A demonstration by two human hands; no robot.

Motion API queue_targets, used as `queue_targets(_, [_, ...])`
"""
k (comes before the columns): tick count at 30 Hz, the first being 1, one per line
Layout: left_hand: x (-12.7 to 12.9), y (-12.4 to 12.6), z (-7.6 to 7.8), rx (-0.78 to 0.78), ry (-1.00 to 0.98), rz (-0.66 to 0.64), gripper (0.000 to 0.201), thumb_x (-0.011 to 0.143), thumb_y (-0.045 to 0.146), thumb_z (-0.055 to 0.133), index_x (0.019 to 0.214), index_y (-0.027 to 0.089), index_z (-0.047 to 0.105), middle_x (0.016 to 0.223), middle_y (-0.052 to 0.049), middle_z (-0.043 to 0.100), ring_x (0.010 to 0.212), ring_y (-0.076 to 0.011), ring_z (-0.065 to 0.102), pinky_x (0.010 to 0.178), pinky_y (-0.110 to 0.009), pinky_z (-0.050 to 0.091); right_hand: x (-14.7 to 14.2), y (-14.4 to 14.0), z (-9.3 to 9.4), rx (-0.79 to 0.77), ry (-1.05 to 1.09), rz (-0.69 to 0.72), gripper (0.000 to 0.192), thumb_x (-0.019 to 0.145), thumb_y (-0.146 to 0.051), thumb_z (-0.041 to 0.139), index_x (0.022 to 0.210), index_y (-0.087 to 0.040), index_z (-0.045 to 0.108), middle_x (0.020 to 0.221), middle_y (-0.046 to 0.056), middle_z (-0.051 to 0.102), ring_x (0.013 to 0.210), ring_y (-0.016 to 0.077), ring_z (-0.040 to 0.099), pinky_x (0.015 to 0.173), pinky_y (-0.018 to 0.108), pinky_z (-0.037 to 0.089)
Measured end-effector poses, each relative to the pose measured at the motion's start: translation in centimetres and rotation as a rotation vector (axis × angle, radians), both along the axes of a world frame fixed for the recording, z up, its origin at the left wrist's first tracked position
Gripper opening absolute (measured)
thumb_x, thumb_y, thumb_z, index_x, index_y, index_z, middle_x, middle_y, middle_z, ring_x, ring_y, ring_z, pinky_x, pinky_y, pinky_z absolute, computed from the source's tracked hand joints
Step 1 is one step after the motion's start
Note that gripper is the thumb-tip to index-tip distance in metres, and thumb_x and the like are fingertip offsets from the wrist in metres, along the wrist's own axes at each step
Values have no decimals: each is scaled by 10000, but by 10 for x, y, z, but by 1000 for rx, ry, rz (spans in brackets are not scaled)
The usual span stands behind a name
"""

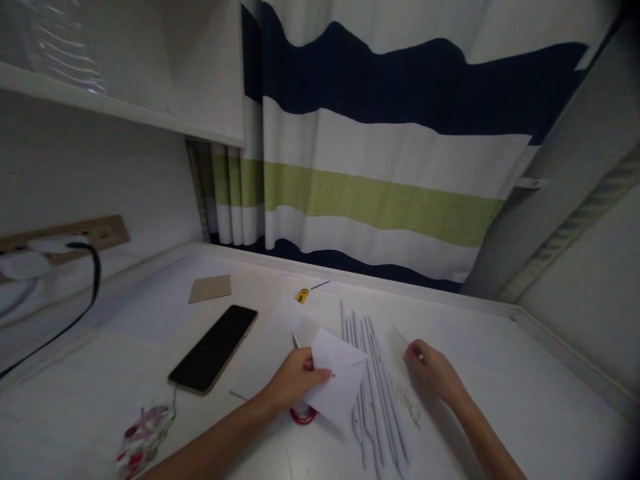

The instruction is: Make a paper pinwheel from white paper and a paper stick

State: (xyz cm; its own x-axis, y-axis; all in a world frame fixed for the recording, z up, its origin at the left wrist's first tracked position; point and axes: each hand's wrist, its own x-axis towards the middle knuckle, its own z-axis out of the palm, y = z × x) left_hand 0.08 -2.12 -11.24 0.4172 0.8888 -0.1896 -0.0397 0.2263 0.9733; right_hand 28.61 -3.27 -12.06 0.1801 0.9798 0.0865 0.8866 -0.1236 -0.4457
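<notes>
A folded-looking piece of white paper (345, 387) is pinched between the thumb and fingers of my left hand (295, 380); a small dark spot shows on it by my thumb. Scissors (303, 417) with a red handle lie partly hidden beneath this hand, their pointed tip showing beyond it. Over to the right, my right hand (433, 367) has its fingers closed on a thin white stick (399, 333) that points up and left. Several long, thin white sticks (380, 393) lie side by side between my hands, some of them bent near the front.
A black phone (215, 350) lies to the left, with a beaded charm (147, 433) attached. Farther back are a brown card (211, 289) and a yellow cutter (302, 295). Small pale scraps (407, 403) lie near the sticks. A cable (95, 280) hangs from the wall socket (107, 231).
</notes>
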Motion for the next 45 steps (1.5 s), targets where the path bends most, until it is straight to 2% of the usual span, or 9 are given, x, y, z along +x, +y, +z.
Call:
queue_targets(3, [2,0,-16,-40,-12,-7,188,546,137,645,727,95,615,676,-54,675,624,-193,628,571,-270,472,-29,-13,11,201,116,19,143,873,-251,455,939,-142,518,808,37,590,644,153,573,631,341,489])
queue_targets(8, [-5,-8,-25,-87,-30,-43,226,611,204,617,812,103,599,581,-24,637,441,-156,558,455,-277,438,-107,-47,26,417,373,169,241,859,-317,453,1078,-222,485,899,56,593,706,164,605,529,267,505])
queue_targets(11, [-13,-13,-21,-74,-122,-78,245,622,208,628,844,105,608,715,-45,668,693,-192,622,668,-297,465,-139,-56,22,467,475,291,103,823,-263,520,886,-253,601,904,35,620,753,158,603,513,231,501])
queue_targets(16, [-21,-13,-17,-16,-148,-200,260,650,184,623,890,86,602,805,-78,668,797,-213,609,740,-324,447,-145,-56,4,502,643,421,164,740,-121,617,799,-264,670,807,20,591,753,150,575,544,229,473])
queue_targets(25, [-34,1,-11,178,213,-376,236,672,205,583,890,123,548,843,-59,639,759,-185,599,651,-267,437,-141,-49,-10,294,708,342,30,756,-212,610,769,-208,637,819,34,640,757,155,611,563,232,506])
queue_targets(30, [-58,4,24,430,685,-527,431,694,246,564,1086,170,405,778,-19,620,695,-182,569,579,-247,402,-135,-46,-8,245,591,328,123,857,-269,473,866,-174,550,765,41,647,613,117,602,501,208,497])
queue_targets(35, [-81,6,52,534,890,-772,474,723,231,539,1134,182,308,738,8,569,632,-159,537,536,-222,371,-136,-48,-10,156,280,544,204,893,-229,384,1011,-157,534,721,36,626,546,112,588,470,205,480])
queue_targets(40, [-89,12,52,641,1050,-766,199,750,268,522,933,211,575,825,-20,584,747,-173,542,639,-237,385,-150,-53,-10,103,-201,767,323,833,-108,443,1118,-189,572,837,100,621,719,210,590,592,318,470])
queue_targets(45, [-88,16,49,668,1060,-722,172,757,311,535,818,187,638,861,-32,626,823,-182,554,714,-244,395,-154,-48,-12,132,-432,699,354,847,-97,401,1176,-132,525,868,140,617,687,226,596,520,317,476])
